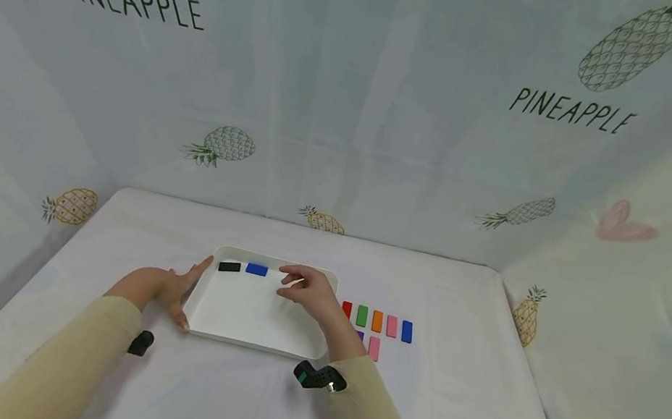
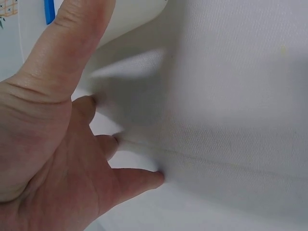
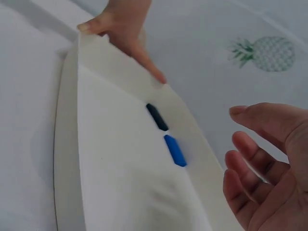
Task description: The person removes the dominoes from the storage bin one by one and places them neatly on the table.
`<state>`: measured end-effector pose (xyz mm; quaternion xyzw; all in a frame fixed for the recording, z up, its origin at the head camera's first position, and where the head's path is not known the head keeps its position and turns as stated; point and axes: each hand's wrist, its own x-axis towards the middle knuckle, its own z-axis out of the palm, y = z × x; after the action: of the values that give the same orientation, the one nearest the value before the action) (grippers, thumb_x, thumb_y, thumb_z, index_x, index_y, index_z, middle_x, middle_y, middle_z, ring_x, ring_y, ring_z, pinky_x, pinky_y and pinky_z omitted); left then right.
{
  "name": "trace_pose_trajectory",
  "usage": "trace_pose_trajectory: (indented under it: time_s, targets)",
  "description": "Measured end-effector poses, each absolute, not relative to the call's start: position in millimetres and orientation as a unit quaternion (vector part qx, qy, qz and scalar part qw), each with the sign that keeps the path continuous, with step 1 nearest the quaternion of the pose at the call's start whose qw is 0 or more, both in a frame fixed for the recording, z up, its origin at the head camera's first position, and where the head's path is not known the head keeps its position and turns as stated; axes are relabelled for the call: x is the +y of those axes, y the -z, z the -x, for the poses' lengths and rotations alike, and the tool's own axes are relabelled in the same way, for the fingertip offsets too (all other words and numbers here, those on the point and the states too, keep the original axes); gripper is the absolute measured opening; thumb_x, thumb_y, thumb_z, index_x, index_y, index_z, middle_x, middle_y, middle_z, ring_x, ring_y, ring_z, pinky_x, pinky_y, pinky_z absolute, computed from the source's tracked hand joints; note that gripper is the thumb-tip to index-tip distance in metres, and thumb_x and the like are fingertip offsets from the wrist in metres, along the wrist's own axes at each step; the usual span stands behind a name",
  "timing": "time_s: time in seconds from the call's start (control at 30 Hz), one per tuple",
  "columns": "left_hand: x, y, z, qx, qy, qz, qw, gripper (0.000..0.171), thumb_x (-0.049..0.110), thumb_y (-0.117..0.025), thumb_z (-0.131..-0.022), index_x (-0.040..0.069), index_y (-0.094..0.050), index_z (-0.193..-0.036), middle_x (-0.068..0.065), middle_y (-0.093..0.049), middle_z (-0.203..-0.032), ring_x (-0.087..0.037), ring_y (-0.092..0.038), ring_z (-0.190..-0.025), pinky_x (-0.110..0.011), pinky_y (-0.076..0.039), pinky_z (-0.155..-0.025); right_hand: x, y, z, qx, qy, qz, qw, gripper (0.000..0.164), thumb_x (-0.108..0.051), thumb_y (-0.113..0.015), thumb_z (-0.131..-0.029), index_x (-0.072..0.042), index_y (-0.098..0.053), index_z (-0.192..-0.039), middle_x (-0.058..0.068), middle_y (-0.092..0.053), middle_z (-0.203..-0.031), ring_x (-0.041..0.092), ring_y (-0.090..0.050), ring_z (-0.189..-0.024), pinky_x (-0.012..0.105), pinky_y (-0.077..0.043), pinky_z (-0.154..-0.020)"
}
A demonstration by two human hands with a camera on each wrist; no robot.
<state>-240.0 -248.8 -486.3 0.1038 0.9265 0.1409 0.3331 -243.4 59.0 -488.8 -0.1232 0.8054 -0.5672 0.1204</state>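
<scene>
A white rectangular tray [image 1: 247, 313] stands on the table. Inside it, along the far wall, lie a black block [image 1: 229, 267] and a blue block [image 1: 257, 269], side by side with a small gap. My left hand [image 1: 170, 289] is spread along the tray's left side, thumb at the near corner and a finger reaching up toward the far one. Over the right part of the tray hovers my right hand [image 1: 311, 292], fingers loosely bent and nothing between them. In the right wrist view, the blue block [image 3: 174, 150] lies apart from that hand's fingertips.
Right of the tray, a row on the cloth holds red [image 1: 346, 309], green [image 1: 362, 315], orange [image 1: 377, 321], pink [image 1: 391, 326] and blue [image 1: 407, 331] blocks. Nearer lie a purple block [image 1: 360, 334], partly hidden by the right arm, and another pink block [image 1: 374, 349]. Pineapple-print curtain [image 1: 351, 116] hangs behind.
</scene>
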Motion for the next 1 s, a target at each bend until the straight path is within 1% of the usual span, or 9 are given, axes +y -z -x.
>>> trace_pose_trajectory:
  time_s: [0.07, 0.17, 0.33, 0.4, 0.5, 0.57, 0.73, 0.83, 1.0]
  targets:
    - [-250, 488, 241, 0.926, -0.136, -0.1, 0.338, 0.153, 0.059, -0.088, -0.054, 0.014, 0.021, -0.151, -0.03, 0.002, -0.157, -0.062, -0.004, -0.136, -0.075, -0.009, -0.104, 50, 491, 250, 0.807, 0.564, 0.124, 0.126, 0.04, -0.007, -0.077, -0.084, -0.005, -0.067, -0.122, 0.003, -0.066, -0.095, 0.015, -0.055, -0.078, 0.022, -0.047, -0.064]
    - [-247, 480, 237, 0.926, -0.132, -0.097, 0.341, 0.152, 0.055, -0.089, -0.056, 0.013, 0.02, -0.151, -0.031, 0.001, -0.157, -0.062, -0.005, -0.135, -0.074, -0.01, -0.104, 39, 496, 259, 0.816, 0.552, 0.12, 0.125, 0.038, -0.007, -0.077, -0.083, -0.007, -0.068, -0.12, 0.003, -0.066, -0.095, 0.013, -0.055, -0.078, 0.023, -0.046, -0.064]
    - [-245, 474, 233, 0.93, -0.125, -0.101, 0.33, 0.149, 0.05, -0.091, -0.057, 0.008, 0.018, -0.151, -0.034, -0.002, -0.155, -0.064, -0.009, -0.134, -0.075, -0.013, -0.103, 24, 505, 272, 0.817, 0.549, 0.125, 0.122, 0.037, -0.004, -0.078, -0.082, -0.008, -0.069, -0.118, 0.009, -0.067, -0.105, 0.013, -0.058, -0.084, 0.024, -0.048, -0.067]
    - [-244, 474, 233, 0.93, -0.123, -0.101, 0.33, 0.148, 0.049, -0.09, -0.058, 0.007, 0.017, -0.151, -0.034, -0.002, -0.155, -0.064, -0.01, -0.134, -0.074, -0.013, -0.103, 21, 510, 276, 0.814, 0.554, 0.122, 0.126, 0.038, -0.003, -0.078, -0.081, -0.008, -0.07, -0.118, 0.007, -0.067, -0.107, 0.012, -0.058, -0.088, 0.024, -0.049, -0.07]
    - [-243, 474, 233, 0.93, -0.124, -0.101, 0.33, 0.148, 0.049, -0.09, -0.058, 0.007, 0.017, -0.151, -0.033, -0.002, -0.155, -0.063, -0.011, -0.134, -0.074, -0.014, -0.104, 18, 518, 281, 0.808, 0.563, 0.114, 0.132, 0.039, -0.003, -0.079, -0.08, -0.01, -0.07, -0.117, 0.002, -0.067, -0.108, 0.013, -0.058, -0.094, 0.025, -0.05, -0.076]
    - [-244, 475, 234, 0.931, -0.123, -0.1, 0.33, 0.148, 0.049, -0.09, -0.058, 0.007, 0.017, -0.151, -0.033, -0.002, -0.156, -0.063, -0.011, -0.134, -0.073, -0.014, -0.104, 15, 524, 284, 0.804, 0.568, 0.112, 0.137, 0.04, -0.003, -0.08, -0.079, -0.011, -0.07, -0.117, -0.001, -0.067, -0.111, 0.014, -0.058, -0.1, 0.026, -0.05, -0.083]
    - [-244, 475, 234, 0.931, -0.127, -0.101, 0.328, 0.147, 0.048, -0.091, -0.059, 0.007, 0.016, -0.151, -0.032, -0.003, -0.156, -0.063, -0.01, -0.135, -0.074, -0.014, -0.103, 10, 537, 291, 0.802, 0.567, 0.115, 0.147, 0.042, -0.007, -0.08, -0.08, -0.013, -0.069, -0.12, -0.002, -0.064, -0.122, 0.017, -0.056, -0.116, 0.033, -0.046, -0.098]
    - [-242, 474, 233, 0.929, -0.132, -0.103, 0.331, 0.146, 0.046, -0.091, -0.06, 0.007, 0.015, -0.151, -0.032, -0.003, -0.156, -0.063, -0.009, -0.135, -0.075, -0.014, -0.103, 9, 545, 294, 0.81, 0.556, 0.112, 0.152, 0.043, -0.01, -0.08, -0.081, -0.016, -0.069, -0.121, -0.002, -0.063, -0.126, 0.018, -0.055, -0.119, 0.035, -0.045, -0.099]
    - [-242, 475, 233, 0.929, -0.129, -0.101, 0.331, 0.146, 0.046, -0.091, -0.06, 0.007, 0.015, -0.152, -0.032, -0.003, -0.156, -0.062, -0.01, -0.135, -0.075, -0.014, -0.103, 8, 552, 296, 0.82, 0.538, 0.131, 0.142, 0.043, -0.008, -0.082, -0.079, -0.014, -0.07, -0.12, -0.001, -0.062, -0.126, 0.016, -0.056, -0.113, 0.032, -0.047, -0.095]
